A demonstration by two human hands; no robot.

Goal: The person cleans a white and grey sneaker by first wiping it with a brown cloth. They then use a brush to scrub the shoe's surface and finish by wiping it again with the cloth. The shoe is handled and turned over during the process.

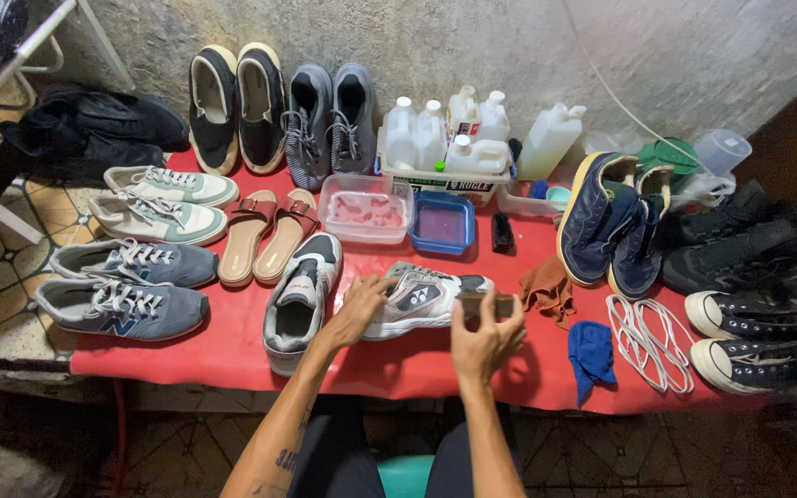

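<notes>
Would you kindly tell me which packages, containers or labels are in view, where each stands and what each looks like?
White crate, back centre of the red mat: printed front panel, holds white plastic bottles.
Translucent white jug, right of crate, against wall.
Clear tub, before crate: rectangular.
Blue tray, right of tub: square.

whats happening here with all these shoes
A person sits at a red mat covered with pairs of shoes. Their left hand rests on a white and grey sneaker lying on its side, while the right hand holds a small dark brush against its heel end. The matching sneaker sits just to the left. Behind are a clear tub, a blue tray and white bottles. Cloths and loose white laces lie to the right.
</notes>
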